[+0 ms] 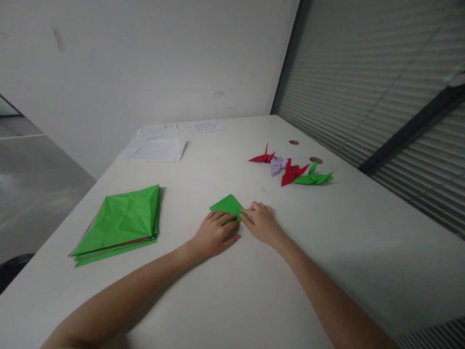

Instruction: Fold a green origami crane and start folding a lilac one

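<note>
A small folded piece of green origami paper [229, 204] lies on the white table between my two hands. My left hand [216, 231] rests over its lower left part, fingers laid across the paper and thumb held apart toward the right. At the paper's right edge, my right hand [262, 222] has its thumb and index finger closed on the corner, while its other fingers curl in. The lower part of the paper is hidden under the fingers.
At left is a stack of creased green sheets [125, 215] with some red edges. Several folded paper cranes stand at right: red [293, 172], lilac [277, 165] and green [314, 178]. Printed papers [156, 150] lie farther back. Blinds [363, 87] border the right side.
</note>
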`<state>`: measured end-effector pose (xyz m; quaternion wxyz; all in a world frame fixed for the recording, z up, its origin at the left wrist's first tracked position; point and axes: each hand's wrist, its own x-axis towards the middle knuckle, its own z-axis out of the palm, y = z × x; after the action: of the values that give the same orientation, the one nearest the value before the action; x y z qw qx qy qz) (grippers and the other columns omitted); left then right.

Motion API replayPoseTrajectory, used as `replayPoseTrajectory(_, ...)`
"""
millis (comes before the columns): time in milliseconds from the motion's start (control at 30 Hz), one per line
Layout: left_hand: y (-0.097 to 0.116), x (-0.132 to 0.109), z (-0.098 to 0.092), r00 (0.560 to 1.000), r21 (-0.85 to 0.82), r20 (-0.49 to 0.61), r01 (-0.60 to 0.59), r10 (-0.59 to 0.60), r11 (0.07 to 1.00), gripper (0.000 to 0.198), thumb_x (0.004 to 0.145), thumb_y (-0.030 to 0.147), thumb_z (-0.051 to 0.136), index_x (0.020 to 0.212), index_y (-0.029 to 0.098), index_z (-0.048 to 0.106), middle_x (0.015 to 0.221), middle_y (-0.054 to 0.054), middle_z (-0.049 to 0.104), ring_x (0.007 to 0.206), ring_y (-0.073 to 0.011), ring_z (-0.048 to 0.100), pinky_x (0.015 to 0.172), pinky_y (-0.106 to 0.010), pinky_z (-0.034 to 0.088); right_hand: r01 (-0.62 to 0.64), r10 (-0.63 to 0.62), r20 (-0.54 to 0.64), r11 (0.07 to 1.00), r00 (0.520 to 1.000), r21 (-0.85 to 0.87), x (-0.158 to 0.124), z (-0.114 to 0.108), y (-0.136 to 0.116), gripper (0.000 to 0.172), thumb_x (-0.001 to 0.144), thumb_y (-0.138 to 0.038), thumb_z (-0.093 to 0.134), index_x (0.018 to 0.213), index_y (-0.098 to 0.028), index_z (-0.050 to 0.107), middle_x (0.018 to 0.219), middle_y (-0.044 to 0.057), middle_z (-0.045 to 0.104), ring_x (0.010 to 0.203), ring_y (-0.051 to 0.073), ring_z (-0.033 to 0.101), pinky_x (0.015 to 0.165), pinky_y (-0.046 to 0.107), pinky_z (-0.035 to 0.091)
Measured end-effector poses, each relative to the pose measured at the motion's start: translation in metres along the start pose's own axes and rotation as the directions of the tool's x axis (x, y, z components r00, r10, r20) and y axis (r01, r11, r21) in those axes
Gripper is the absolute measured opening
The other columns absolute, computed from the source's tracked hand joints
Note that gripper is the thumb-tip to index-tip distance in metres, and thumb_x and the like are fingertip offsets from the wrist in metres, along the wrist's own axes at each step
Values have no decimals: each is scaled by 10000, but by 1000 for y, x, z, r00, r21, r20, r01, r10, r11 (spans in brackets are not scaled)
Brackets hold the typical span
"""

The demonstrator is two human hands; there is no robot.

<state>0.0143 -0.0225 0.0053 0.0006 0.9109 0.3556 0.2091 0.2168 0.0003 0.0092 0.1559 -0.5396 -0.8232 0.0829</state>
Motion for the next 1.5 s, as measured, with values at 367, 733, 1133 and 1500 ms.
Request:
replayPoseTrajectory(367, -12, 1, 3, 1000, 27, -22, -18, 18, 999, 232, 957, 331, 523, 1045, 165, 660, 1010, -99, 699, 889, -214, 676, 781, -351, 551, 211, -211, -17, 967, 977, 143, 0, 4, 21, 213, 835, -236, 702, 1041, -190, 726, 986, 77, 627, 964, 224, 558, 886, 387, 454)
replayPoseTrajectory(733, -13, -2, -4, 989, -105, -144, -49, 33, 993, 154, 980, 234, 437, 976, 178, 580, 896, -65, 670, 748, -161, 658, 688, -288, 533, 374, -315, -248, 896, 916, 240, 2, -1, 15, 121, 899, -224, 607, 911, -208, 727, 942, 84, 679, 933, 225, 583, 859, 403, 470)
replayPoseTrajectory(1133, -22, 8, -6, 925, -405, -305, 91, -228, 910, 191, 930, 294, 543, 1092, 217, 611, 1138, -100, 618, 1117, -234, 572, 965, -431, 476, -224, 246, 87, 613, 965, 758, 10, 10, 28, 347, 790, -507, 614, 747, -167, 673, 538, 13, 621, 472, 146, 556, 460, 254, 426)
replayPoseTrajectory(1500, -20, 4, -2, 993, -235, 86, -65, 87, 970, 359, 940, 328, 527, 1251, 173, 617, 1300, -149, 616, 1193, -273, 601, 1005, -446, 506, 165, -152, -71, 953, 986, 253, 1, -9, 23, 220, 823, -231, 694, 1035, -257, 747, 924, 65, 672, 911, 217, 603, 843, 359, 490)
